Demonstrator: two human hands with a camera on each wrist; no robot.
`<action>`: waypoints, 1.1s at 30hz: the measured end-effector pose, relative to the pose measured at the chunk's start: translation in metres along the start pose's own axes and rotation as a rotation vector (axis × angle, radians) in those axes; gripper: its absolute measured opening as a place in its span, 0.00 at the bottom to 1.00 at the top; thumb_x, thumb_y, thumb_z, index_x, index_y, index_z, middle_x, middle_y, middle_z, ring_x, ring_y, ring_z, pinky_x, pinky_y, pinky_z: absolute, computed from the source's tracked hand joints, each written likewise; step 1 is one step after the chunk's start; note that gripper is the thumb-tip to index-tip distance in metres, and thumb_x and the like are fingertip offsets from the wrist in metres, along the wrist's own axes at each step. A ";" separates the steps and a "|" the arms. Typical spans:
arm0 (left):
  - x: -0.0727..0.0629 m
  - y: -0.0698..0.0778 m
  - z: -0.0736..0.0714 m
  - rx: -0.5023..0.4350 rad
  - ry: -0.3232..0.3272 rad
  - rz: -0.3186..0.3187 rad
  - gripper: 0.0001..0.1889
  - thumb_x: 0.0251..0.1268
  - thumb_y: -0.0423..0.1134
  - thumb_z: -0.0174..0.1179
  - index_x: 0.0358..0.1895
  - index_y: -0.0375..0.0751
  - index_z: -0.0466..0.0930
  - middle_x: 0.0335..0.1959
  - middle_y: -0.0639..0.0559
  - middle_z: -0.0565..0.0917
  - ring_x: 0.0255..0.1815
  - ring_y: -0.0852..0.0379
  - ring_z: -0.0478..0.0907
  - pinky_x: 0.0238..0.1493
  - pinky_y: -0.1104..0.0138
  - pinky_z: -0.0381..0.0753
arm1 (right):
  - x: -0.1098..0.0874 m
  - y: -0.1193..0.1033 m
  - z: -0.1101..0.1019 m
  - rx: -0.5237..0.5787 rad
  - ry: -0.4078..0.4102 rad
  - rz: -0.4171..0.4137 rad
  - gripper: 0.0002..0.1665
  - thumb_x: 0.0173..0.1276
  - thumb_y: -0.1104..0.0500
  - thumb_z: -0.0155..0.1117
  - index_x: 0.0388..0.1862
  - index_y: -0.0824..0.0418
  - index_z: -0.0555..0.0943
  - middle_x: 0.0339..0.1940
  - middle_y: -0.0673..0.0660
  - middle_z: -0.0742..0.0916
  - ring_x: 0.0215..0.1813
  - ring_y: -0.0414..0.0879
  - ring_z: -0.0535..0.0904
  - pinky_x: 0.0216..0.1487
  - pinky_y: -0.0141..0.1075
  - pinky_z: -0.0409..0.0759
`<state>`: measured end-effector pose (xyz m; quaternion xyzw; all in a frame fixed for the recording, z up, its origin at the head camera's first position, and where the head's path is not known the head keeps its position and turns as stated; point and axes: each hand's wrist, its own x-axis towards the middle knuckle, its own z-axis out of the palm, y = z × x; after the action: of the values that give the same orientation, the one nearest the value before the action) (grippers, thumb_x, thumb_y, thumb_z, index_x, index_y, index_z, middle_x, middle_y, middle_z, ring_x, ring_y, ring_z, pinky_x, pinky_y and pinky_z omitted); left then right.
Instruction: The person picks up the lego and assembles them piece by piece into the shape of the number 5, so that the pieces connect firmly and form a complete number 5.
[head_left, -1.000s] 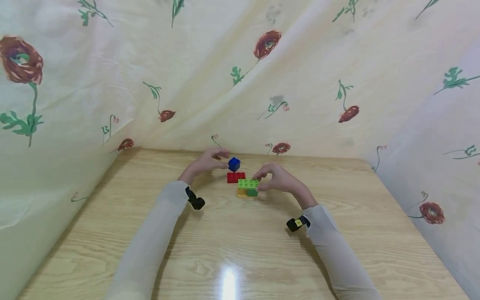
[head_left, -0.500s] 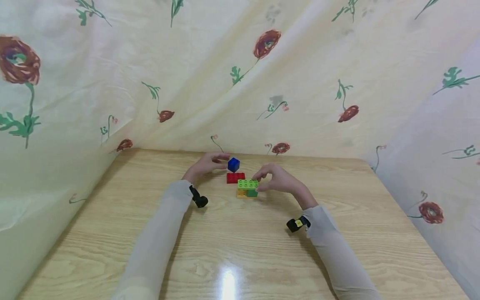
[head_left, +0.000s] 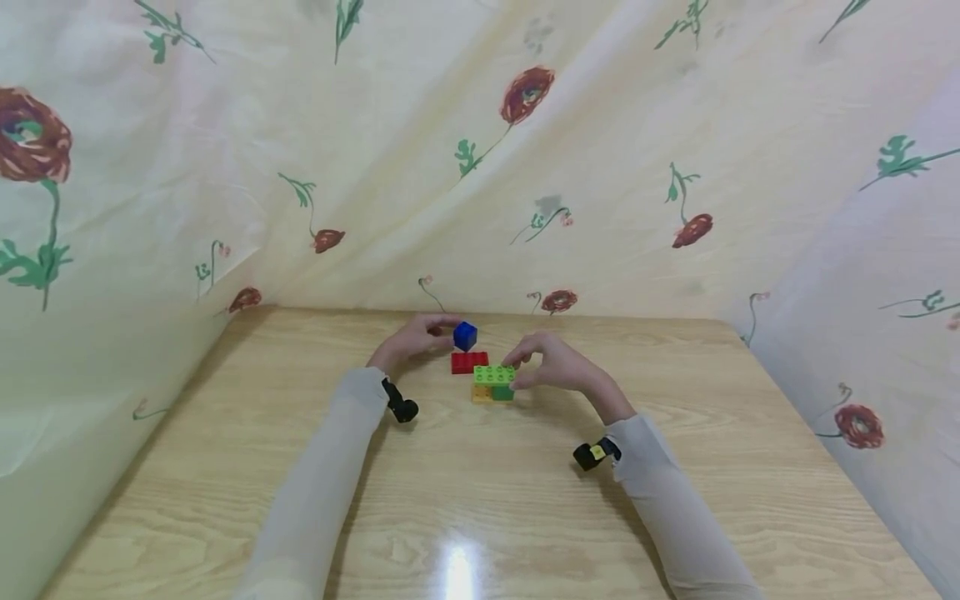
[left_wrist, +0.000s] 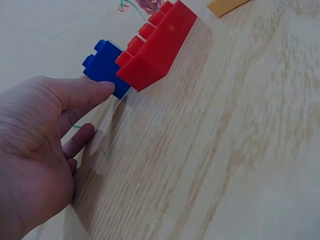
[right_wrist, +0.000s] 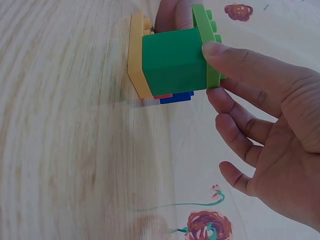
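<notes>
A blue brick (head_left: 465, 337) stands just behind a red brick (head_left: 469, 363) near the table's back. My left hand (head_left: 412, 340) holds the blue brick from the left, its thumb (left_wrist: 95, 91) on the near face and its index finger hidden behind. In front of the red brick is a small stack: an orange-yellow plate (right_wrist: 135, 55) at the bottom, a dark green brick (right_wrist: 172, 62) on it, and a lime green plate (head_left: 494, 375) across the top. My right hand (head_left: 555, 362) pinches the lime plate's right end between thumb and index finger; the other fingers hang loosely curled.
The wooden table (head_left: 450, 467) ends at a flower-printed cloth (head_left: 390, 167) close behind the bricks. Each wrist wears a black camera on a strap, the left camera (head_left: 405, 411) and the right camera (head_left: 587, 456).
My left hand has moved in round the blue brick, its thumb and index finger coming closer to it. The right hand stays at the stack. The head view has tilted slightly.
</notes>
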<state>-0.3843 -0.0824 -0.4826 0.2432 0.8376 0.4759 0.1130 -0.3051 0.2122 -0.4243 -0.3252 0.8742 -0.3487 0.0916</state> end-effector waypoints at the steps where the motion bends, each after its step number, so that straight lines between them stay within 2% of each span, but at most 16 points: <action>1: 0.000 0.000 0.001 0.006 -0.002 -0.002 0.24 0.72 0.35 0.62 0.70 0.46 0.76 0.67 0.44 0.78 0.58 0.46 0.72 0.63 0.54 0.70 | 0.000 0.000 0.000 0.000 0.000 0.000 0.17 0.58 0.62 0.79 0.48 0.60 0.90 0.46 0.56 0.91 0.51 0.56 0.80 0.58 0.59 0.77; 9: 0.003 -0.003 0.006 0.014 -0.007 -0.021 0.27 0.70 0.34 0.63 0.72 0.47 0.74 0.70 0.44 0.77 0.66 0.43 0.72 0.71 0.48 0.69 | -0.002 0.001 0.001 -0.010 -0.002 0.012 0.18 0.58 0.60 0.80 0.48 0.58 0.90 0.47 0.54 0.90 0.50 0.52 0.80 0.58 0.57 0.77; 17: 0.003 0.000 0.007 0.011 0.009 -0.022 0.28 0.69 0.32 0.64 0.72 0.44 0.73 0.70 0.42 0.77 0.69 0.42 0.71 0.73 0.49 0.67 | 0.000 0.002 0.001 -0.009 -0.004 0.008 0.18 0.58 0.60 0.80 0.48 0.58 0.90 0.47 0.55 0.91 0.51 0.53 0.80 0.57 0.58 0.77; 27: 0.002 0.002 0.007 -0.008 -0.005 -0.035 0.29 0.70 0.31 0.62 0.74 0.46 0.71 0.70 0.40 0.76 0.65 0.42 0.72 0.71 0.50 0.69 | 0.001 0.004 0.001 -0.022 -0.004 0.011 0.18 0.58 0.60 0.80 0.48 0.57 0.90 0.47 0.54 0.91 0.50 0.50 0.80 0.58 0.57 0.78; 33: 0.003 0.002 0.007 -0.014 0.002 -0.013 0.26 0.71 0.31 0.62 0.71 0.41 0.73 0.68 0.39 0.77 0.67 0.42 0.72 0.72 0.51 0.69 | 0.000 0.004 0.001 -0.021 -0.002 0.002 0.18 0.58 0.60 0.80 0.48 0.58 0.90 0.47 0.54 0.91 0.50 0.50 0.80 0.58 0.58 0.78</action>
<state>-0.3831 -0.0749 -0.4848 0.2364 0.8358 0.4815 0.1169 -0.3072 0.2137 -0.4281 -0.3255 0.8780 -0.3393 0.0893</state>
